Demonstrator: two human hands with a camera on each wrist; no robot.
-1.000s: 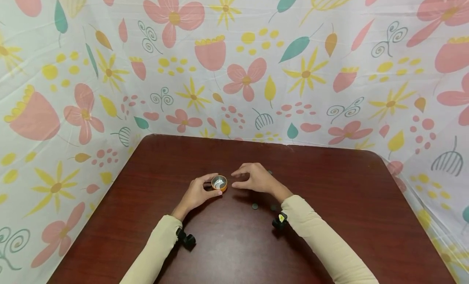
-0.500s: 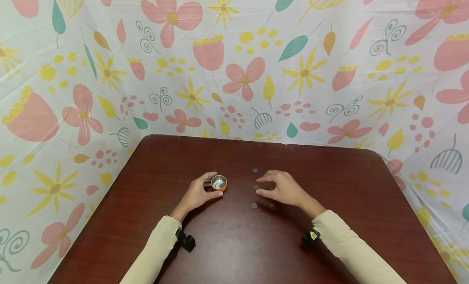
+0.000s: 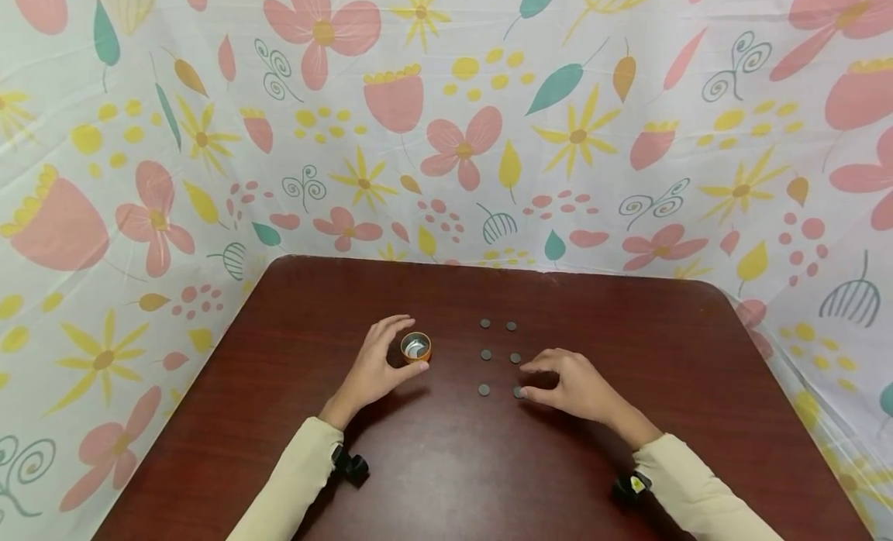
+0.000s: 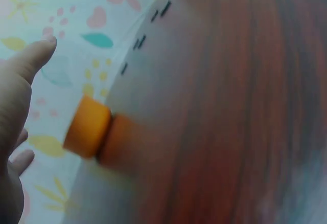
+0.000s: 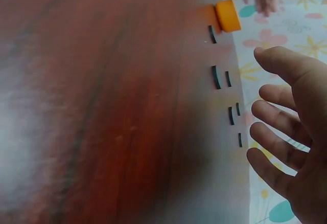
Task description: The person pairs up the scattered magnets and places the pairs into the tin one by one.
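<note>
A small round orange cup [image 3: 415,347] with a silvery inside stands on the table. I cannot tell whether anything lies in it. My left hand [image 3: 370,370] is beside it, fingers and thumb spread; in the left wrist view a gap shows between that hand [image 4: 13,106] and the orange cup [image 4: 88,128]. Small dark grey-green discs [image 3: 486,355] lie flat in two columns of three, right of the cup. My right hand [image 3: 579,386] is just right of the near disc [image 3: 518,392], its thumb tip close to it. The right wrist view shows the right hand [image 5: 301,116] with relaxed fingers, holding nothing.
Both hands are over a dark reddish-brown table [image 3: 446,463]. A white cloth [image 3: 530,161] with flower prints hangs behind and along the sides. Small black cameras are strapped at the left wrist [image 3: 351,466] and right wrist [image 3: 630,487].
My right hand has moved right and nearer to me, away from the cup, uncovering the discs. The left hand's fingers have spread off the cup. Cup and visible discs stay put.
</note>
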